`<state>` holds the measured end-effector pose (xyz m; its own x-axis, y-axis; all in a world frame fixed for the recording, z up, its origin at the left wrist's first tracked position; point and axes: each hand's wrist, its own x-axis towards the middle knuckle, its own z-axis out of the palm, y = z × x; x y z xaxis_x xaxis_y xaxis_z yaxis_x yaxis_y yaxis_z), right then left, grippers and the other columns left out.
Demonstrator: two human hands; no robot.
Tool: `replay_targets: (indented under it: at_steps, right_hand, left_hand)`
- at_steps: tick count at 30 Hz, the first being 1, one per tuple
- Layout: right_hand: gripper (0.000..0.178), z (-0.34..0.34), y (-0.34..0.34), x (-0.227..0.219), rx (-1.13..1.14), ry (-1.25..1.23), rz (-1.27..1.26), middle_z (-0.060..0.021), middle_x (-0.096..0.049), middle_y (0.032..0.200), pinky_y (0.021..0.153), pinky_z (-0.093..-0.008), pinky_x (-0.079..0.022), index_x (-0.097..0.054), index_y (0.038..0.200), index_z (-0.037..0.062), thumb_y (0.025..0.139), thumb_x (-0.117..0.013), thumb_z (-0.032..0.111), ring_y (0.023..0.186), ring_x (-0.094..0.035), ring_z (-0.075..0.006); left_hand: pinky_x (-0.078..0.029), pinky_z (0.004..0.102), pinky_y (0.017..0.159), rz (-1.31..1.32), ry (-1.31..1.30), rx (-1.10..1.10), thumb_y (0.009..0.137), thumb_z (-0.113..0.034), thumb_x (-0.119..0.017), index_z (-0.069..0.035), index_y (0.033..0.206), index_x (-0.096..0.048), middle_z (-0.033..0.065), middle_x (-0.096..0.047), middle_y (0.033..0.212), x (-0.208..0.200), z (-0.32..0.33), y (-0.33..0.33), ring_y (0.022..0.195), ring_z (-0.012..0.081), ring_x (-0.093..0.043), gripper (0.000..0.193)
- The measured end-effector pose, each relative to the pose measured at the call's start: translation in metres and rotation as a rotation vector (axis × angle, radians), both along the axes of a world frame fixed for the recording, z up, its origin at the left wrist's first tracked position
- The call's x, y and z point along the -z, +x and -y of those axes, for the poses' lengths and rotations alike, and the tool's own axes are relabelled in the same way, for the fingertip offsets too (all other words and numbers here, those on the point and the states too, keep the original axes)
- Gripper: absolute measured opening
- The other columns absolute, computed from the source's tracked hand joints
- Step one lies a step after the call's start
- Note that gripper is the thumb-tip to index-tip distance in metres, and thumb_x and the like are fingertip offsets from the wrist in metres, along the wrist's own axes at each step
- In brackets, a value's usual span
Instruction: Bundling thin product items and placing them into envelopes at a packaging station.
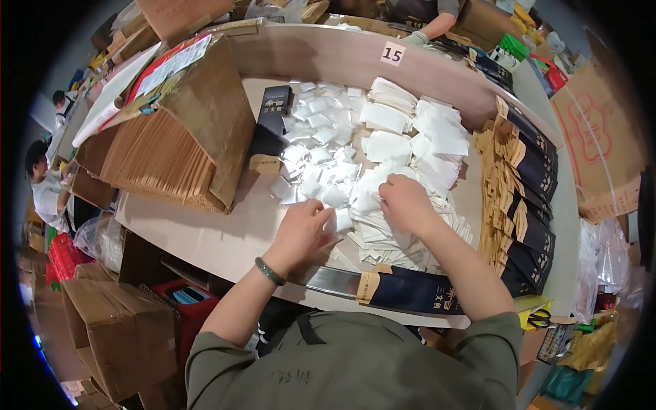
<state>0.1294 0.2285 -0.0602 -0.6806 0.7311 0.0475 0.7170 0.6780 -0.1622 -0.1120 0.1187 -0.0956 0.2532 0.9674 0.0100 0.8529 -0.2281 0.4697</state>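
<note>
My left hand [301, 234] is at the near edge of a heap of small clear-and-white sachets [320, 167]. Its fingers are closed at a small white sachet [340, 220]. My right hand [407, 203] rests on a pile of flat white paper packets [389, 236], its fingertips bent together at the edge of one white packet [369, 191]. Along the table's near edge lies a dark blue pouch with a tan end [403, 290]. More white packets [441, 126] are stacked farther back.
A cardboard box [212, 116] packed with brown sheets stands on the left, beside a dark pouch [273, 116]. Rows of dark-and-tan pouches [523, 198] line the right side. A low partition [328, 58] bounds the back; beyond it shows another person's gloved hand [415, 37].
</note>
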Motion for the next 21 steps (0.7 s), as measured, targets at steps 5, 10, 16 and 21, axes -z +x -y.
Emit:
replay_targets:
  at_steps: [5,10,16,21]
  right_hand:
    - [0.016,0.037,0.02,0.009,0.302,-0.331,-0.301,-0.0142,-0.063,0.092,0.072,-0.0391,-0.05,-0.07,0.085,0.005,0.079,-0.073,0.02,0.081,-0.062,-0.0308]
    - [0.014,0.058,0.032,0.005,0.29,-0.114,-0.474,-0.0129,-0.064,0.087,0.069,-0.0397,-0.05,-0.072,0.087,0.0061,0.083,-0.072,0.02,0.076,-0.062,-0.0307]
    - [0.008,0.092,0.012,0.045,0.132,0.048,-0.084,-0.0111,-0.057,0.077,0.064,-0.0399,-0.054,-0.056,0.075,0.0055,0.077,-0.064,0.007,0.074,-0.064,-0.0302]
    - [0.005,0.102,0.007,0.058,0.213,0.178,-0.172,-0.0116,-0.058,0.077,0.062,-0.0398,-0.054,-0.057,0.077,0.0056,0.075,-0.061,0.003,0.07,-0.064,-0.0299]
  left_hand:
    - [-0.046,0.042,0.091,0.018,0.452,0.051,0.072,-0.019,-0.078,-0.011,0.109,-0.065,0.0087,-0.062,0.105,-0.008,-0.014,0.027,0.103,0.0298,-0.06,0.04]
    - [-0.046,0.0407,0.091,-0.048,0.333,0.118,0.077,-0.015,-0.072,-0.009,0.094,-0.068,0.0082,-0.062,0.102,0.006,-0.028,0.025,0.101,0.0283,-0.059,0.019]
    - [-0.05,0.0394,0.072,0.412,0.149,-0.256,0.08,-0.008,-0.069,-0.007,0.098,-0.068,0.0106,-0.062,0.083,-0.026,-0.005,0.023,0.08,0.028,-0.062,0.019]
    - [-0.05,0.0392,0.071,0.371,0.155,-0.027,0.075,-0.007,-0.071,-0.007,0.108,-0.066,0.0096,-0.063,0.082,-0.006,0.079,0.007,0.078,0.0306,-0.062,0.033]
